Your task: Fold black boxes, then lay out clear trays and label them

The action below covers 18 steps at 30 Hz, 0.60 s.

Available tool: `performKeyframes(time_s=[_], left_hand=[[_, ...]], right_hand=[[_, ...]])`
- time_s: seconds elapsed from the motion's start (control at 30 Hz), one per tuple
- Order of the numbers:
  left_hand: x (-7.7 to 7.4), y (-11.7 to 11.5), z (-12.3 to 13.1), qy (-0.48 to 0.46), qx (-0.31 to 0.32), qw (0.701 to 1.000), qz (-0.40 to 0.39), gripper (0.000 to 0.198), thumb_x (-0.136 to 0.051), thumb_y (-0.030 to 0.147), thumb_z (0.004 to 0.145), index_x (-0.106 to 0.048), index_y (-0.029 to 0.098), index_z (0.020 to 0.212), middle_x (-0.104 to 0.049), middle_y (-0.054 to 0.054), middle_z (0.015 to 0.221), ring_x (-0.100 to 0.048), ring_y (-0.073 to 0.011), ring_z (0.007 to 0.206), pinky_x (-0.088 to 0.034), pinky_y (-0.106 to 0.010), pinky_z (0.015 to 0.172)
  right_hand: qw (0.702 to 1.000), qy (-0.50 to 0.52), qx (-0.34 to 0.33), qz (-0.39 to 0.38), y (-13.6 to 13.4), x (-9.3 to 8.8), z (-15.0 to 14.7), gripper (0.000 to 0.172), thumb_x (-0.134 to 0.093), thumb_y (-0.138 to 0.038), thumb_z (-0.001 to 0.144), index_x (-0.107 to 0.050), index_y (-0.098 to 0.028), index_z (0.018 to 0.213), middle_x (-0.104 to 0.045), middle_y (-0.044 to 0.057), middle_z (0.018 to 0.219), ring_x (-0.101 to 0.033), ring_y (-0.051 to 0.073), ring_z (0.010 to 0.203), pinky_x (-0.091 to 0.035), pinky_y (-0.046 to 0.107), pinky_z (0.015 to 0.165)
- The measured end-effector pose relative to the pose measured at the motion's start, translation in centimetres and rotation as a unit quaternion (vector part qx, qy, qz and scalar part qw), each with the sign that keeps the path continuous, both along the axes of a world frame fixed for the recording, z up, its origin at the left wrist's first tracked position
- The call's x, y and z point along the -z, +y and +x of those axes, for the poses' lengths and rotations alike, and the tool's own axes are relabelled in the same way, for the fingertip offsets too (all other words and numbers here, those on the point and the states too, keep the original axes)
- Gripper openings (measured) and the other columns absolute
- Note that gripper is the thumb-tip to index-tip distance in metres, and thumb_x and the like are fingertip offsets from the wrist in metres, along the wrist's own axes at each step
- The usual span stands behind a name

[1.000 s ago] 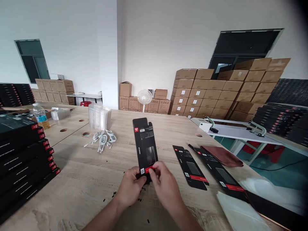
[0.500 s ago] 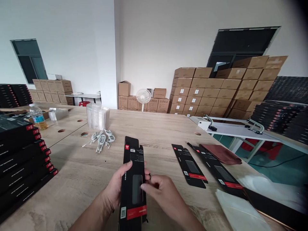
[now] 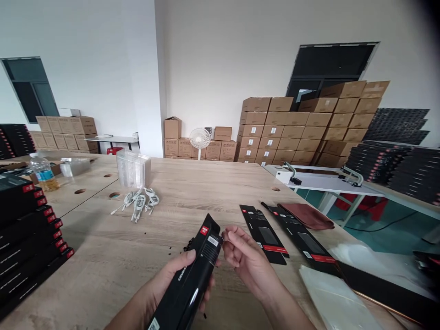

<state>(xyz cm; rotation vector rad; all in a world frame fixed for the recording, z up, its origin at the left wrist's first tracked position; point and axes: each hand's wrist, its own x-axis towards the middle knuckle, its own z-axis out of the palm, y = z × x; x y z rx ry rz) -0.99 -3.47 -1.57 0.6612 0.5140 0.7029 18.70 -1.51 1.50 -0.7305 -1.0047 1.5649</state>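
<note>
Above grainy wood [image 3: 192,183], left fingers [image 3: 179,263] hold glossy cardboard [image 3: 193,275].

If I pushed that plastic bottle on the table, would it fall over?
The plastic bottle could tip, standing upright and taller than wide. It's probably light for its size: yellowish liquid shows only near the bottom. Once down, its roundish body might roll.

white fan [image 3: 200,138] — in front of cardboard cartons [image 3: 185,147] | bottle [image 3: 40,163] — blue label [image 3: 44,175], amber liquid [image 3: 50,185] | brown cloth [image 3: 307,216] | dark window [image 3: 330,62]
</note>
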Motion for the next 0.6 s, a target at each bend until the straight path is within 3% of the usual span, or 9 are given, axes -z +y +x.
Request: performKeyframes(time_s=[0.1, 0.17, 0.2, 0.27, 0.33, 0.43, 0.5, 0.6], left_hand=[[0.6, 0.1, 0.3, -0.076, 0.058, 0.995, -0.012, 0.070, -0.051, 0.069, 0.075, -0.068, 0.008, 0.102, -0.069, -0.011, 0.083, -0.066, -0.0179, 0.066, -0.052, -0.028, 0.057], [0.7, 0.0, 0.5, -0.070, 0.102, 0.992, -0.019, 0.080, -0.045, 0.076, 0.073, -0.070, 0.003, 0.093, -0.068, -0.012, 0.076, -0.065, -0.0177, 0.062, -0.051, -0.027, 0.058], [0.5, -0.1, 0.7, -0.058, 0.117, 0.991, -0.023, 0.085, -0.043, 0.080, 0.071, -0.070, 0.002, 0.090, -0.068, -0.013, 0.075, -0.065, -0.0187, 0.062, -0.050, -0.028, 0.059], [0.1, -0.5, 1.0, -0.016, 0.085, 0.996, -0.014, 0.084, -0.044, 0.080, 0.070, -0.071, 0.003, 0.090, -0.070, -0.014, 0.077, -0.066, -0.0210, 0.067, -0.050, -0.030, 0.064], [-0.2, -0.8, 1.3, 0.058, -0.041, 0.996, 0.051, 0.065, -0.054, 0.071, 0.073, -0.072, 0.010, 0.088, -0.072, -0.009, 0.077, -0.064, -0.0200, 0.070, -0.047, -0.028, 0.066], [-0.3, -1.2, 2.0, 0.178, -0.205, 0.947, 0.174, 0.043, -0.064, 0.056, 0.077, -0.071, 0.014, 0.074, -0.070, -0.002, 0.067, -0.059, -0.0165, 0.066, -0.042, -0.026, 0.063], [-0.3, -1.3, 2.5, 0.174, -0.199, 0.949, 0.171, 0.044, -0.060, 0.057, 0.079, -0.073, 0.015, 0.081, -0.072, -0.003, 0.072, -0.061, -0.0188, 0.071, -0.044, -0.028, 0.067], [-0.4, -1.4, 2.8, 0.063, -0.082, 0.994, 0.027, 0.059, -0.049, 0.065, 0.081, -0.071, 0.014, 0.101, -0.076, -0.009, 0.085, -0.066, -0.0254, 0.086, -0.047, -0.035, 0.081]], right_hand=[[0.994, -0.021, -0.112, -0.002, -0.4, 0.9, -0.5, 0.036, -0.079, -0.044, 0.071, -0.064, -0.017, 0.089, -0.062, 0.001, 0.074, -0.056, 0.013, 0.065, -0.040, 0.023, 0.057], [0.979, -0.037, -0.198, -0.010, -0.9, 1.8, -1.0, 0.043, -0.077, -0.054, 0.069, -0.064, -0.014, 0.080, -0.060, 0.001, 0.060, -0.057, 0.015, 0.057, -0.042, 0.026, 0.056], [0.977, -0.041, -0.206, -0.022, -1.1, 2.1, -1.3, 0.046, -0.075, -0.058, 0.069, -0.064, -0.014, 0.078, -0.057, 0.000, 0.053, -0.055, 0.015, 0.050, -0.041, 0.026, 0.053], [0.986, -0.042, -0.151, -0.053, -1.2, 2.6, -1.6, 0.046, -0.077, -0.056, 0.067, -0.065, -0.014, 0.081, -0.060, -0.001, 0.053, -0.056, 0.015, 0.048, -0.045, 0.028, 0.055], [0.995, -0.040, -0.047, -0.081, -1.1, 2.5, -1.8, 0.043, -0.082, -0.047, 0.064, -0.067, -0.015, 0.088, -0.069, 0.002, 0.067, -0.063, 0.017, 0.059, -0.050, 0.032, 0.066], [0.993, -0.052, 0.029, -0.098, -0.9, 1.8, -2.2, 0.042, -0.083, -0.045, 0.063, -0.070, -0.016, 0.090, -0.074, 0.007, 0.084, -0.068, 0.022, 0.074, -0.052, 0.035, 0.075], [0.994, -0.059, 0.041, -0.085, -0.8, 1.4, -2.6, 0.042, -0.080, -0.050, 0.066, -0.072, -0.016, 0.090, -0.075, 0.008, 0.083, -0.069, 0.023, 0.072, -0.053, 0.035, 0.072], [0.994, -0.061, 0.081, -0.050, -0.9, 1.2, -3.3, 0.045, -0.076, -0.054, 0.069, -0.073, -0.017, 0.094, -0.075, 0.007, 0.083, -0.069, 0.023, 0.068, -0.054, 0.035, 0.069]])
